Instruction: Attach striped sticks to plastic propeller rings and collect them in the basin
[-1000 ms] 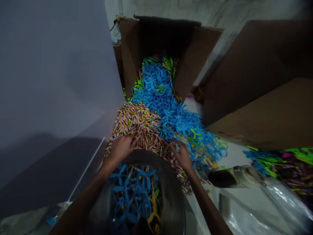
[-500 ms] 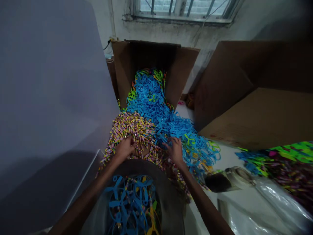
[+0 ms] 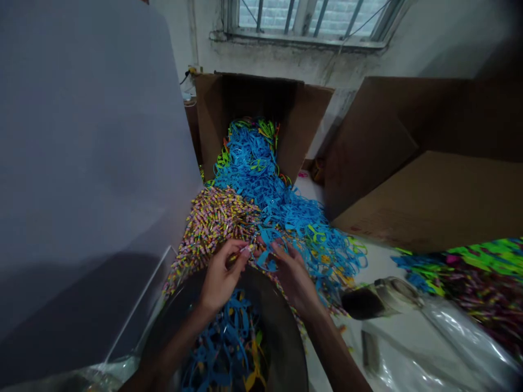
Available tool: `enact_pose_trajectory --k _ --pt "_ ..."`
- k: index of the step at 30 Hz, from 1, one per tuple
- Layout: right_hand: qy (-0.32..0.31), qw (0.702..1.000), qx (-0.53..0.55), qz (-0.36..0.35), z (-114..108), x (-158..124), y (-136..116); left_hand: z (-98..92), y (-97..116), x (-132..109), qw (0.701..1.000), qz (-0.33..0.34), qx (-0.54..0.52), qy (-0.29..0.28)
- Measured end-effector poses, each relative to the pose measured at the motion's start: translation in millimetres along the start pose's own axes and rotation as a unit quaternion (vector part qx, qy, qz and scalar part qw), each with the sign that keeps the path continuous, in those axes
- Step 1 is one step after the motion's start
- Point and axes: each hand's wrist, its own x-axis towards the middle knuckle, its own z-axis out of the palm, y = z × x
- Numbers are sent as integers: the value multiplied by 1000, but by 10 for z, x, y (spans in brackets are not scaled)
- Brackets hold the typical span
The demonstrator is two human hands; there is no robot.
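Note:
Over the near rim of a dark round tub (image 3: 288,332), my left hand (image 3: 220,277) pinches a small pink-and-yellow stick-like piece (image 3: 247,249). My right hand (image 3: 295,275) holds a blue plastic propeller ring (image 3: 265,263) close beside it. Whether the two pieces touch is too small to make out. Past my left hand spreads a heap of small pink-and-yellow pieces (image 3: 218,212). A pile of blue propeller rings (image 3: 253,169), with some green and yellow ones, lies beyond my right hand. Inside the tub are more blue rings (image 3: 223,348) and a few yellow ones.
The blue pile runs out of an open cardboard box (image 3: 306,114) by the wall. A larger carton (image 3: 441,201) stands right, near green and dark mixed pieces (image 3: 482,272). Clear plastic bags (image 3: 469,332) lie lower right. A pale panel (image 3: 90,136) fills the left.
Both hands have come back from the heaps and together above the tub. My left hand now pinches a small piece, and my right hand has a blue propeller ring.

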Motion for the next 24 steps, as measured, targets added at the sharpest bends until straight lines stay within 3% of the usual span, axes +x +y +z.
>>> enact_pose_trajectory --k 5,13,19,24 --pt "-40 997 0 60 88 -349 -43 -112 199 -209 999 -14 -29 7" --pt "-150 973 -160 73 -1 -542 -188 -339 407 -330 989 25 83 -122" --pt "-188 956 -209 82 -35 -620 -239 -489 506 -313 962 66 165 -208" --pt "-209 946 -196 154 -38 -653 -269 -582 565 -328 931 103 223 -269"
